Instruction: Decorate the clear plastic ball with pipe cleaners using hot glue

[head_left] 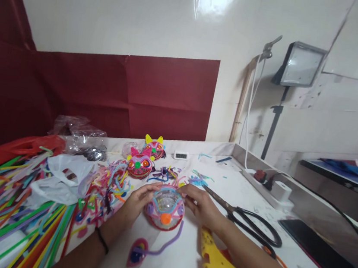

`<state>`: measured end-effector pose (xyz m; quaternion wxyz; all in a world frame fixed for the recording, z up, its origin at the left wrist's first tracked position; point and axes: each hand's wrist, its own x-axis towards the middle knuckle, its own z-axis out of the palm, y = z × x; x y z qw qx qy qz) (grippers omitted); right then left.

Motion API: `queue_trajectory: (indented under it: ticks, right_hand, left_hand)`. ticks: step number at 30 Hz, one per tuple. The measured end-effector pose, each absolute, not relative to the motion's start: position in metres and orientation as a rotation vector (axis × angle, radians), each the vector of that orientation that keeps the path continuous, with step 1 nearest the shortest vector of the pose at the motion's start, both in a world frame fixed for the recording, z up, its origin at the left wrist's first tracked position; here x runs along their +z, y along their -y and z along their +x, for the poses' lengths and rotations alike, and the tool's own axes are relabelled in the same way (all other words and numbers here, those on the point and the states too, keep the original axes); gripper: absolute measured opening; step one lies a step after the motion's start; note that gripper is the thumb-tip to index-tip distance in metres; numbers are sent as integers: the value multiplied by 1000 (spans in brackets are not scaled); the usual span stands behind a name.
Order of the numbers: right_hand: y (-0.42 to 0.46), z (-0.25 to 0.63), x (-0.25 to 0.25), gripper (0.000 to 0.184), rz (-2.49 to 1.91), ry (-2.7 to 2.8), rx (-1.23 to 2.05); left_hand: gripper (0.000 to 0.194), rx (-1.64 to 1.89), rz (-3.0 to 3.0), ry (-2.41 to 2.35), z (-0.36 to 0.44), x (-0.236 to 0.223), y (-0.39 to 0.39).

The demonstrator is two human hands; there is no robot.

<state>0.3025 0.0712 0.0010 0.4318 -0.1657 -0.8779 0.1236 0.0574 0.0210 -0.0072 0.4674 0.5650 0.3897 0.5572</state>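
Note:
In the middle of the table, a round clear plastic craft head [166,219] with pink, blue and purple pipe cleaner trim and an orange nose sits between my hands. My left hand [136,202] pinches its left upper rim. On the opposite side, my right hand [201,204] grips its right upper rim with bent fingers. Just in front lies a pink and blue eye-shaped piece [138,253], with a purple pipe cleaner [168,245] running from it. Below my right forearm rests a yellow hot glue gun [220,263]. Black-handled scissors [237,215] lie to the right.
Two decorated craft heads, one pink-eared [140,164] and one yellow-eared [154,147], stand behind. Heaped pipe cleaners [39,230] and plastic bags [63,176] cover the left. At right are a power strip [266,192], a black phone-like slab [317,255] and a lamp [303,64]. A small digital clock [181,155] stands behind.

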Motion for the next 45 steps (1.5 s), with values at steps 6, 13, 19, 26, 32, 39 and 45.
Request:
queue_trajectory:
  ticks: [6,13,19,26,32,39,45]
  right_hand:
    - [-70,302,2,25,-412,2194,309]
    - [-70,302,2,25,-419,2196,314]
    - [-70,302,1,26,-445,2212,313]
    - [-69,304,4,25,-476,2238,319]
    - [-66,305,9,26,-491,2281,290]
    - [-66,306,7,28,-525,2316,239]
    - [-65,306,7,29,-542,2346,208]
  left_hand:
    - [35,1385,1398,-956,58,-7,-22]
    - [37,1401,1437,-985,58,-6,-22]
    - [34,1399,1470,-1028,58,-3,-21]
    - [26,1393,1527,-1110,59,2,-19]
    - [31,1382,1567,-1155,58,3,-19]
    - [37,1362,1605,-1202,57,2,-21]
    - [37,1355,1634,-1225,56,0,-22]
